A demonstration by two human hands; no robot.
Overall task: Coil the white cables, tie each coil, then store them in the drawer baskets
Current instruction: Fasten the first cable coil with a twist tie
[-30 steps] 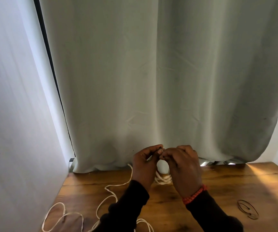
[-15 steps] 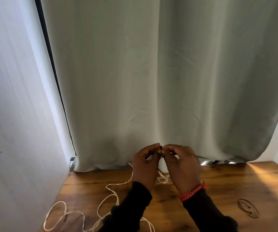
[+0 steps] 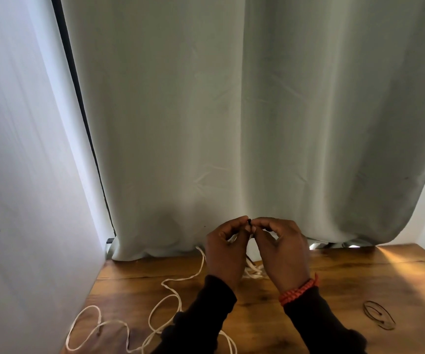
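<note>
My left hand [image 3: 225,249] and right hand [image 3: 281,247], fingertips pinched together on a small dark tie [image 3: 249,222], hold the thin white cable [image 3: 173,284] coil beneath them near the wooden counter's [image 3: 359,277] back edge, slack trailing front-left.

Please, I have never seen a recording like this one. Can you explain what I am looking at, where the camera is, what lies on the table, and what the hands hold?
There is no machine here. A person wears one wide-angle camera on the head, so you look forward and down at their own two hands.

The left hand and the right hand meet in front of a grey curtain. Their fingertips pinch a small dark tie, too small to identify. Below them sits a partly coiled white cable; its loose length trails left across the wooden table.

Thin dark loops, probably rubber bands, lie at the right. The right wrist wears an orange bracelet. No drawer is visible.
</note>
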